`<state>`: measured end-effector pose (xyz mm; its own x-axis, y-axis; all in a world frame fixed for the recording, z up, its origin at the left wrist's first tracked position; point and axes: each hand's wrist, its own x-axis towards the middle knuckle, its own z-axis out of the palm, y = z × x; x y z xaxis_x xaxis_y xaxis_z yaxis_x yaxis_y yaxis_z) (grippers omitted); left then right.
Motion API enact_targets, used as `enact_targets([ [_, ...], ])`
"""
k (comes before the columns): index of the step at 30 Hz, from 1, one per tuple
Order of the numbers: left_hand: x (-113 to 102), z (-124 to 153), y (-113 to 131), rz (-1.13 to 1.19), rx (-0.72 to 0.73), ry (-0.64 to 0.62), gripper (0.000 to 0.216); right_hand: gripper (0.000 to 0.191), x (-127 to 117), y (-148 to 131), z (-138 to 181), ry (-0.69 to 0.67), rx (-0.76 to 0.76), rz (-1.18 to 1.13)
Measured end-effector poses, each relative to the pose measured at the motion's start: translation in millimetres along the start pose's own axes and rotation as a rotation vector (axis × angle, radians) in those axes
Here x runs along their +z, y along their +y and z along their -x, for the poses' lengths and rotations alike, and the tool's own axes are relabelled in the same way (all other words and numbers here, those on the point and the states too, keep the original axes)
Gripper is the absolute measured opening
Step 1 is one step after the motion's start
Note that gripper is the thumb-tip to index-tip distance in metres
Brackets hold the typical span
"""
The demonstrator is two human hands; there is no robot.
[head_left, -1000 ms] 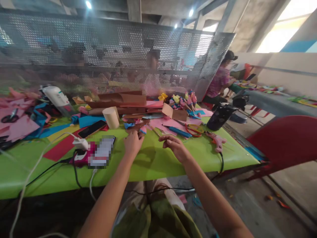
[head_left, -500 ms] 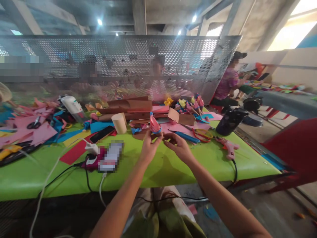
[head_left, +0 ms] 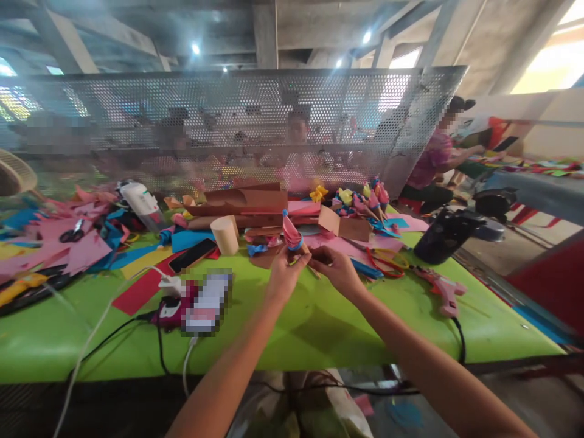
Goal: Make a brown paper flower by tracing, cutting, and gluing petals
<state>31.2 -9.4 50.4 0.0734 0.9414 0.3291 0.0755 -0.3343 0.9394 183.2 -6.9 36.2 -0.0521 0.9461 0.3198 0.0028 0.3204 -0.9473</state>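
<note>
My left hand [head_left: 281,277] pinches a small pink paper cone with a blue band [head_left: 291,233], held upright over the green table [head_left: 319,322]. My right hand [head_left: 336,269] is curled close beside it, fingertips pinched on a thin wooden stick [head_left: 312,269] that runs under the cone. Both hands hover just above the table's middle, in front of a heap of coloured paper.
A pink glue gun [head_left: 440,287] with a black cord lies to the right, and red scissors [head_left: 382,261] nearer. A cream roll [head_left: 225,234], a phone [head_left: 192,255], chargers and cables lie left. A perforated metal screen [head_left: 237,121] backs the table. A person sits at right [head_left: 433,161].
My left hand picked the pink cone up off the table and raised it. My right hand moved in beside it and pinched the stick. The view shifted slightly right.
</note>
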Motion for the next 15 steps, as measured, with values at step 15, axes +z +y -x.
enact_targets([
  [15,8,11,-14,0.263,-0.124,-0.01,0.021,0.033,-5,18,9,-0.1,0.159,-0.115],
])
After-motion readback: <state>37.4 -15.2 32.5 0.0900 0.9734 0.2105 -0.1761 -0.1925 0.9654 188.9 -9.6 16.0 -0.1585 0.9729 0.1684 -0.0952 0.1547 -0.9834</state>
